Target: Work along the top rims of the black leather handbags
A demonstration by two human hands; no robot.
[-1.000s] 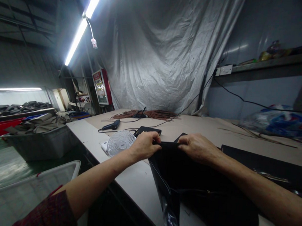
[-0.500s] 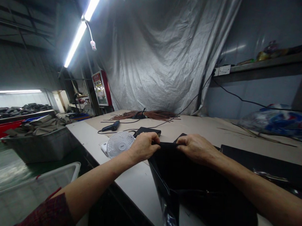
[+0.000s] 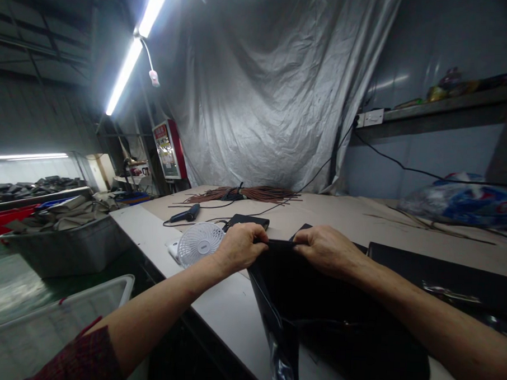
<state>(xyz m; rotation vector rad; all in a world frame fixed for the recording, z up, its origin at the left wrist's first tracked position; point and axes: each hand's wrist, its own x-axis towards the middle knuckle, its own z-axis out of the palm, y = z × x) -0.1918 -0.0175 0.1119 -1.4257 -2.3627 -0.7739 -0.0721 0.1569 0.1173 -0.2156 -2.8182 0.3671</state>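
Note:
A black bag (image 3: 335,322) of stiff dark material stands on the pale worktable (image 3: 227,301) in front of me. My left hand (image 3: 239,246) is closed on the left part of the bag's top edge. My right hand (image 3: 326,249) is closed on the same edge just to the right, the two hands a few centimetres apart. A clear plastic strip hangs at the bag's lower left corner.
A small white fan (image 3: 198,243) stands left of my left hand, with a black flat case (image 3: 246,220) and a dark handheld tool (image 3: 185,214) behind it. A bundle of brown cords (image 3: 245,193) lies farther back. Flat black panels (image 3: 438,276) lie at right. Grey bins (image 3: 66,243) stand left of the table.
Both hands keep their hold on the bag's top edge. The view has drifted slightly; nothing else has moved.

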